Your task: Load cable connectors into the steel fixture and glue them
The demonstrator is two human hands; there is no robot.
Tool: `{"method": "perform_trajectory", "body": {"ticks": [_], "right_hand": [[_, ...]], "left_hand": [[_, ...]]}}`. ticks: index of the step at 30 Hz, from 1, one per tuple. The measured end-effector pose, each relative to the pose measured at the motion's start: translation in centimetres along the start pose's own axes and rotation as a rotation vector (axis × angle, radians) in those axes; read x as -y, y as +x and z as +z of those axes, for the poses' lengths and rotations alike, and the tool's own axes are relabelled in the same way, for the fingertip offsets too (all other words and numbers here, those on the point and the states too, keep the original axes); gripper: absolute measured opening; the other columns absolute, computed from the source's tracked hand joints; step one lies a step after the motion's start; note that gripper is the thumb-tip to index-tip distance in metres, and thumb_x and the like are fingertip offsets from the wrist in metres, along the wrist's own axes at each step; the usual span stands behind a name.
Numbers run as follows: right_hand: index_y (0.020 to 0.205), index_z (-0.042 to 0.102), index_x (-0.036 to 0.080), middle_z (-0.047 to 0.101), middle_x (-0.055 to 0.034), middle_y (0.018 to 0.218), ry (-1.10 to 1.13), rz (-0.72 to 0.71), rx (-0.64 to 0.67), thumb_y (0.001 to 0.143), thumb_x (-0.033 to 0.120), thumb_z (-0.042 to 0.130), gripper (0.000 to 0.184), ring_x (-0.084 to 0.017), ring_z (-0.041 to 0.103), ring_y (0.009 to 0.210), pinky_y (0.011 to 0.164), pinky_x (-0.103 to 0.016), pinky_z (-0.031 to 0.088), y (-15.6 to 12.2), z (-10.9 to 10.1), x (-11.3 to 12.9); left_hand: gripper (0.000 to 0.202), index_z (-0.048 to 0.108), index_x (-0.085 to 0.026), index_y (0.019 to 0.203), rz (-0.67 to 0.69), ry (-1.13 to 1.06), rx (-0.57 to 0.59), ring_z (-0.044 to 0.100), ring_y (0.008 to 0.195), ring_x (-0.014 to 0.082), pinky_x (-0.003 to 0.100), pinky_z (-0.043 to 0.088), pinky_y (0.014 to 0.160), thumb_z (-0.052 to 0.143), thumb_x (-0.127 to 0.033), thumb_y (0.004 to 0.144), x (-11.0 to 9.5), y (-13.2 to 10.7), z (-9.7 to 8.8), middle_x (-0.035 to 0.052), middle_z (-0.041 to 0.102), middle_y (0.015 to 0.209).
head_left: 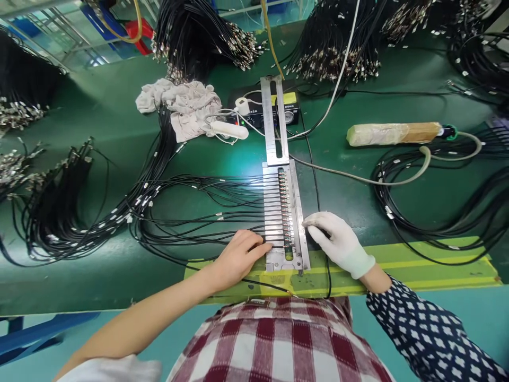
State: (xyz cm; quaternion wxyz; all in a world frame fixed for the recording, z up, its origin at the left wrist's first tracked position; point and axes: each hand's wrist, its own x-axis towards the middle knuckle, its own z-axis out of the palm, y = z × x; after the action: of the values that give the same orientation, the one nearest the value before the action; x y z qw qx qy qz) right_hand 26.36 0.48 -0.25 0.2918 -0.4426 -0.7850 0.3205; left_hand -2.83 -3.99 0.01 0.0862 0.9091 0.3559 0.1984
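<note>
A slotted metal fixture (274, 212) lies on the bench in front of me. Several black cables (242, 180) run into it from the left, their metal connector ends (283, 201) lined up in a row along its slot. My bare left hand (238, 254) is at the fixture's lower left edge, its thumb and fingers closed around a black cable laid across the plate. At the fixture's right edge, my right hand (338, 241) in a white glove has its fingers bent together against the metal. Whether anything small lies between those gloved fingertips is hidden.
A slotted metal bar (274, 122) extends behind the fixture, over a black control box (254, 114). A crumpled white cloth (186, 103) lies to its left. A tape-wrapped handle (393, 133) with a hose is at right. Bundles of black cables (338, 37) surround the bench.
</note>
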Motion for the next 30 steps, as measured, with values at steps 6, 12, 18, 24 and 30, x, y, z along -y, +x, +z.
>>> {"method": "perform_trajectory", "body": {"ticks": [6,12,18,24,30], "right_hand": [[0.099,0.067,0.024,0.072,-0.0057,0.104,-0.017,0.0,0.002,0.099,0.031,0.049,0.019,-0.024,0.066,0.099,0.089,-0.042,0.054,0.0,-0.1,0.1],[0.098,0.067,0.024,0.072,-0.006,0.103,-0.01,0.01,0.002,0.099,0.031,0.049,0.019,-0.023,0.067,0.099,0.09,-0.042,0.054,0.0,-0.1,0.1],[0.099,0.067,0.024,0.072,-0.0056,0.103,0.007,0.018,0.005,0.099,0.03,0.05,0.018,-0.023,0.066,0.098,0.089,-0.041,0.053,0.0,-0.1,0.0],[0.098,0.067,0.024,0.072,-0.0052,0.102,0.016,0.016,0.005,0.099,0.029,0.05,0.018,-0.023,0.066,0.097,0.089,-0.041,0.053,0.1,-0.2,0.2],[0.097,0.067,0.024,0.073,-0.0062,0.101,0.006,0.011,0.007,0.099,0.031,0.049,0.02,-0.024,0.066,0.096,0.088,-0.042,0.053,0.3,-0.1,0.1]], "left_hand": [[0.03,0.058,-0.015,0.12,0.044,-0.025,0.092,0.051,0.085,0.016,0.027,0.044,0.079,0.036,-0.008,0.1,0.2,0.1,-1.1,0.0085,0.06,0.095],[0.03,0.058,-0.014,0.118,0.103,0.014,0.131,0.049,0.085,0.0169,0.027,0.041,0.077,0.032,-0.014,0.103,0.5,1.1,-1.5,0.008,0.059,0.094],[0.036,0.06,-0.017,0.119,0.061,-0.052,0.161,0.05,0.086,0.0166,0.028,0.043,0.078,0.028,-0.017,0.104,1.0,1.5,-1.2,0.008,0.061,0.098],[0.032,0.06,-0.017,0.121,0.041,-0.065,0.049,0.053,0.089,0.0169,0.029,0.045,0.078,0.038,-0.009,0.099,0.7,0.0,0.1,0.008,0.06,0.097],[0.041,0.055,-0.015,0.131,0.023,0.111,0.077,0.051,0.08,0.0171,0.03,0.043,0.074,0.035,-0.003,0.096,-0.1,-1.2,0.2,0.0073,0.061,0.092]]}}
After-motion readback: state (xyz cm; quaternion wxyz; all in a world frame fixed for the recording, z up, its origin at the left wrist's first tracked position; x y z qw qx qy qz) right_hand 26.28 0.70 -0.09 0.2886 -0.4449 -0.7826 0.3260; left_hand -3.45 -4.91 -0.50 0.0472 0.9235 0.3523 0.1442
